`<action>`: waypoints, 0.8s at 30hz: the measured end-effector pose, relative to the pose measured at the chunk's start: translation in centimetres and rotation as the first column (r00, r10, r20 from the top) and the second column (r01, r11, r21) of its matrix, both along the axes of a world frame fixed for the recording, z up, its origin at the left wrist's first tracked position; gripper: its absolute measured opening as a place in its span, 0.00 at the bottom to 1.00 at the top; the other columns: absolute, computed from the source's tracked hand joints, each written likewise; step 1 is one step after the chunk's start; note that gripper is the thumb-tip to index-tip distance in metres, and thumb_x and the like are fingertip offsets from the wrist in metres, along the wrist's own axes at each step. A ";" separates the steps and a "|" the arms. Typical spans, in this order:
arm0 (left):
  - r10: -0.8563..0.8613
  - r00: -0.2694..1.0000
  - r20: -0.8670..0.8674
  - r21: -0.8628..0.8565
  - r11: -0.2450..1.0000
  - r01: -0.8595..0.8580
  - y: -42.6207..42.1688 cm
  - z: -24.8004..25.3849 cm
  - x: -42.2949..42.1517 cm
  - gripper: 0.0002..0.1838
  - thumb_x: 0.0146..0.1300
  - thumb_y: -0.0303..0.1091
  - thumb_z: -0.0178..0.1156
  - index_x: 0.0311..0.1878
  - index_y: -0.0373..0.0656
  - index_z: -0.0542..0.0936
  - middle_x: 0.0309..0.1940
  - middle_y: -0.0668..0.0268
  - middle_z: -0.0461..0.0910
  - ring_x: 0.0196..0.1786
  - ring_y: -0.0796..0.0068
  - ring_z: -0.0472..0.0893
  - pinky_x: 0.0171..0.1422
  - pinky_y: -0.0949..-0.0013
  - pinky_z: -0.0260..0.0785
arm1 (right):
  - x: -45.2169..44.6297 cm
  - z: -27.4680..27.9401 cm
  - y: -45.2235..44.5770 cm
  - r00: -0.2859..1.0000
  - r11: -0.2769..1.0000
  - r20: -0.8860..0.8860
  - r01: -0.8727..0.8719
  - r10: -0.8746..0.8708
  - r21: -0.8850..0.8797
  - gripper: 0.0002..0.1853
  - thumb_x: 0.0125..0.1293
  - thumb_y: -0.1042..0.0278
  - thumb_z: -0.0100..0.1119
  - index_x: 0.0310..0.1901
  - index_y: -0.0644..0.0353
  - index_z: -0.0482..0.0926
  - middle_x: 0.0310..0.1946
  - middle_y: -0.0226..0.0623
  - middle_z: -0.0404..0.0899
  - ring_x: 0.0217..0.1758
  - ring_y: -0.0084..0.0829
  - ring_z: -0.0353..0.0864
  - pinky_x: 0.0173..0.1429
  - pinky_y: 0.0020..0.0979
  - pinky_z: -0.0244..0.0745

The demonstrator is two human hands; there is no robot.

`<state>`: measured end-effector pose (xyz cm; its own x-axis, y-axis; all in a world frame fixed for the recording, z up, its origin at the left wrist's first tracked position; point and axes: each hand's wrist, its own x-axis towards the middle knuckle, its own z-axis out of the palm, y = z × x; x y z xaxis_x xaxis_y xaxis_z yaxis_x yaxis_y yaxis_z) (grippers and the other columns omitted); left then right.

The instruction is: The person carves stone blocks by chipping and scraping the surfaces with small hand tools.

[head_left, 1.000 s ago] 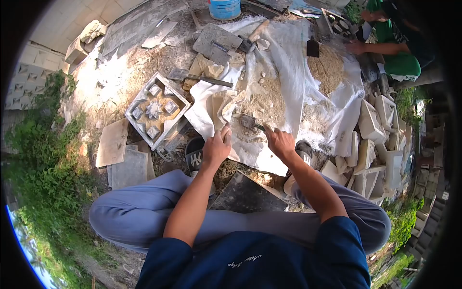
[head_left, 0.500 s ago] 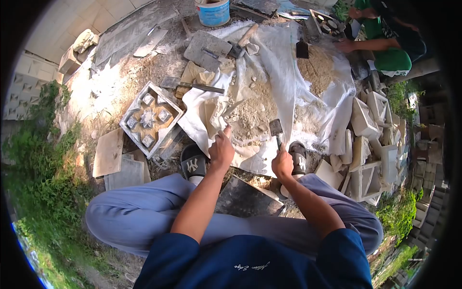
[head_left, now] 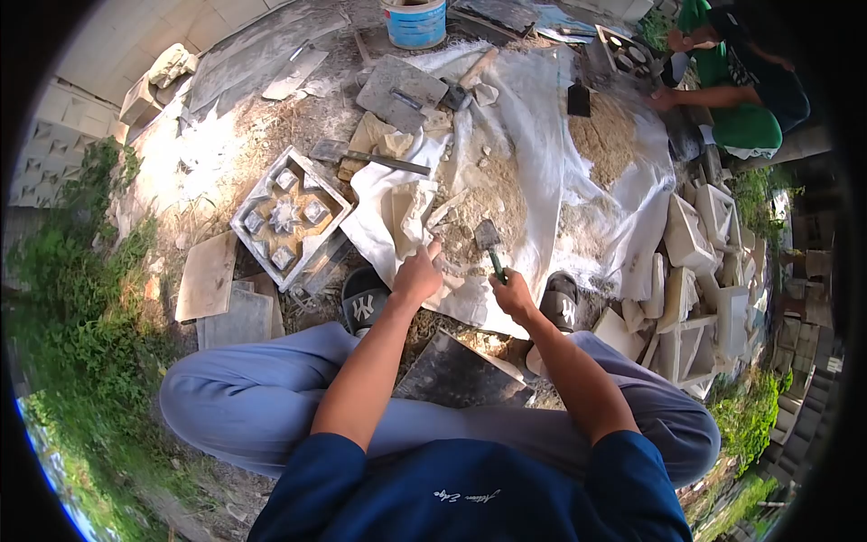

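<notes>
My right hand [head_left: 513, 294] is wrapped round the dark handle of a small trowel [head_left: 487, 235]. Its grey, squarish blade is over the crumbly pale mortar [head_left: 492, 194] heaped on a white sheet [head_left: 533, 217]. Close to the sheet's near left part, my left hand [head_left: 418, 274] has curled fingers and one finger pointing forward. That fingertip is just below a pale, broken-edged block [head_left: 414, 212]; whether it touches the block I cannot tell. Anything inside the curled fingers is hidden. A square mould with a star pattern [head_left: 284, 217] lies left of the sheet.
A long-handled flat tool [head_left: 384, 161] and a hawk board [head_left: 397, 90] lie beyond the block. Farther off stands a blue bucket [head_left: 415, 23]. Pale hollow castings [head_left: 700, 235] are stacked at right. Another person [head_left: 745, 95] crouches at the upper right beside sandy powder [head_left: 601, 135].
My right hand has swung the trowel leftward, nearer my left hand and over the mortar. My left hand stays by the pale block. The whole view has shifted slightly.
</notes>
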<state>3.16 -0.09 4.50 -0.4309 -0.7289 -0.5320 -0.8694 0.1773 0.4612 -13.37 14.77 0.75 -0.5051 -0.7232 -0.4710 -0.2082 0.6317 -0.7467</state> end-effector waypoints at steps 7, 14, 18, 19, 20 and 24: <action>-0.096 0.994 -0.054 -0.103 0.991 0.090 0.4 -0.9 0.1 0.25 0.72 0.47 0.51 0.60 0.34 0.69 0.46 0.35 0.80 0.50 0.36 0.81 0.56 0.44 0.73 | -1.3 0.7 -0.2 0.964 0.997 -0.265 -0.021 -0.001 -0.080 0.19 0.74 0.53 0.51 0.40 0.65 0.74 0.28 0.64 0.79 0.36 0.67 0.78 0.41 0.58 0.69; -0.009 1.000 -0.030 0.002 1.000 0.009 0.2 -1.0 0.0 0.26 0.72 0.48 0.51 0.58 0.32 0.69 0.45 0.33 0.80 0.50 0.36 0.81 0.56 0.45 0.73 | -1.0 1.7 0.5 0.977 0.995 -0.213 -0.024 0.002 -0.098 0.22 0.79 0.54 0.40 0.35 0.66 0.72 0.26 0.66 0.74 0.36 0.69 0.74 0.42 0.60 0.64; -0.025 0.999 -0.046 -0.053 0.998 0.023 0.0 -2.8 0.2 0.27 0.71 0.49 0.51 0.56 0.30 0.70 0.44 0.34 0.80 0.49 0.36 0.81 0.55 0.45 0.74 | -0.6 0.1 1.2 0.954 0.979 -0.232 -0.166 0.191 0.122 0.28 0.79 0.49 0.37 0.37 0.68 0.77 0.34 0.69 0.78 0.44 0.69 0.76 0.51 0.59 0.68; -0.028 0.999 -0.036 -0.059 0.998 0.026 0.1 -3.0 0.1 0.27 0.71 0.49 0.52 0.55 0.30 0.70 0.44 0.34 0.80 0.49 0.36 0.81 0.55 0.45 0.74 | -0.6 -0.2 0.7 0.964 0.949 -0.156 -0.167 0.214 0.268 0.31 0.78 0.47 0.37 0.40 0.70 0.80 0.38 0.72 0.78 0.49 0.69 0.76 0.56 0.57 0.69; -0.030 0.999 -0.036 -0.054 0.998 0.028 0.4 -3.2 0.1 0.27 0.71 0.49 0.52 0.55 0.30 0.70 0.44 0.34 0.80 0.49 0.36 0.81 0.55 0.45 0.74 | -0.2 -0.4 0.7 0.970 0.953 -0.156 -0.138 0.185 0.271 0.32 0.78 0.46 0.38 0.39 0.71 0.81 0.38 0.72 0.78 0.49 0.70 0.76 0.56 0.57 0.70; -0.043 0.999 0.007 -0.010 0.999 0.043 0.2 -3.1 0.3 0.22 0.73 0.45 0.49 0.67 0.51 0.68 0.49 0.39 0.78 0.51 0.35 0.79 0.57 0.42 0.71 | -1.4 -0.1 -0.7 0.979 0.950 -0.100 -0.147 0.180 0.275 0.34 0.78 0.45 0.38 0.34 0.73 0.81 0.35 0.72 0.78 0.47 0.70 0.76 0.54 0.57 0.71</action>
